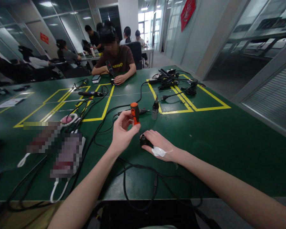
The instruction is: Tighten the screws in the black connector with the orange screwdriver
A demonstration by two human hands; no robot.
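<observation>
My left hand [124, 132] grips an upright orange and black screwdriver [134, 113] by its handle, with the tip pointing down. Below and to the right of it, my right hand [158, 143] is wrapped round a black cylindrical tool part [143, 140] on the green table; much of that part is hidden by the fingers. A white patch is on the back of my right hand near the thumb. Beyond my hands, a black and grey tool piece [155, 109] stands upright, and a dark pen-like tool [143, 111] lies behind the screwdriver.
Black cables [157, 170] loop over the near table. Two phone-like devices [68, 152] and a tape roll [69, 120] lie at the left. A cable pile [166, 79] lies at the far right. Across the table, a person [116, 60] holds a tool.
</observation>
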